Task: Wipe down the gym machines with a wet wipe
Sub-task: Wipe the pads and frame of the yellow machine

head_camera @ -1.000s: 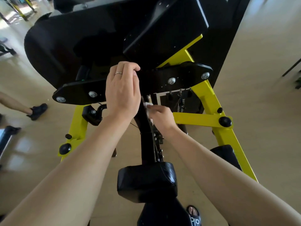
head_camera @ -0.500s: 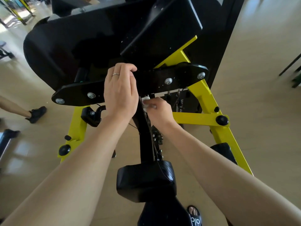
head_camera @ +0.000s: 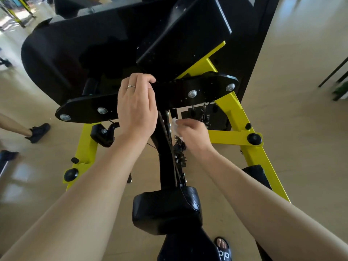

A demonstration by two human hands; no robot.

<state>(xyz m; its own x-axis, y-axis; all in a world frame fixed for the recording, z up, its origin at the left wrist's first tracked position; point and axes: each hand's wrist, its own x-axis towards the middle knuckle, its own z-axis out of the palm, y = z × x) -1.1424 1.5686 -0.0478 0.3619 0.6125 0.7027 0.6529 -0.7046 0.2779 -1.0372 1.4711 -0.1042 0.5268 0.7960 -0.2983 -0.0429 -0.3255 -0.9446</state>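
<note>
A black and yellow gym machine [head_camera: 231, 136] fills the middle of the head view. My left hand [head_camera: 136, 108] grips the top edge of its black crossplate [head_camera: 203, 87], fingers curled over the rim. My right hand [head_camera: 192, 136] holds a crumpled white wet wipe [head_camera: 175, 127] against the right side of the black central post [head_camera: 165, 157], just below the crossplate. Most of the wipe is hidden by my fingers.
A black seat pad [head_camera: 166, 211] sits on the post below my hands. Large black pads [head_camera: 184, 36] rise behind the crossplate. Another person's legs and dark shoes [head_camera: 38, 131] stand at the left on the beige floor. My sandalled foot [head_camera: 223, 247] shows at the bottom.
My right hand with the wipe has slid a little along the central post under the crossplate. My left hand keeps its grip on the crossplate.
</note>
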